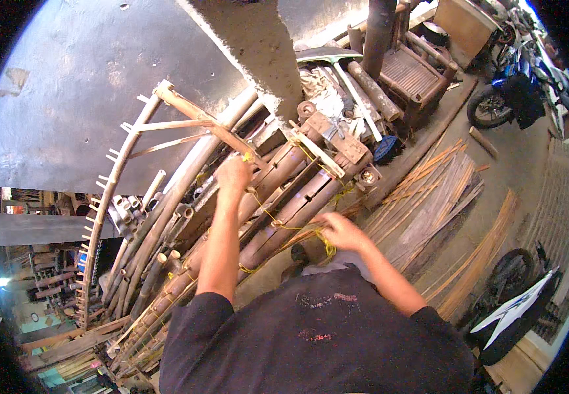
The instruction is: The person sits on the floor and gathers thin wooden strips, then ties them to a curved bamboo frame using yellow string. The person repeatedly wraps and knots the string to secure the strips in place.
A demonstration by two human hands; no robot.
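A thin yellow string [266, 211] runs slackly between my two hands, across thick bamboo poles [291, 213]. My left hand [234, 173] is closed on the string near the foot of a light bamboo frame [186, 105], and a yellow tuft shows beside its fingers. To the right of the poles, my right hand [340, 231] is closed on the string too, and a tangled bunch of it hangs below the fingers. A wooden block [337, 134] sits across the far ends of the poles, with a metal tool on it that looks like pliers [332, 133].
Flat bamboo strips [429, 217] lie on the floor to the right. A bamboo chair [415, 72] and a motorcycle wheel [490, 107] stand farther back. More bamboo poles [143, 262] are stacked on the left, beside a grey wall [100, 79]. A concrete pillar [258, 52] rises ahead.
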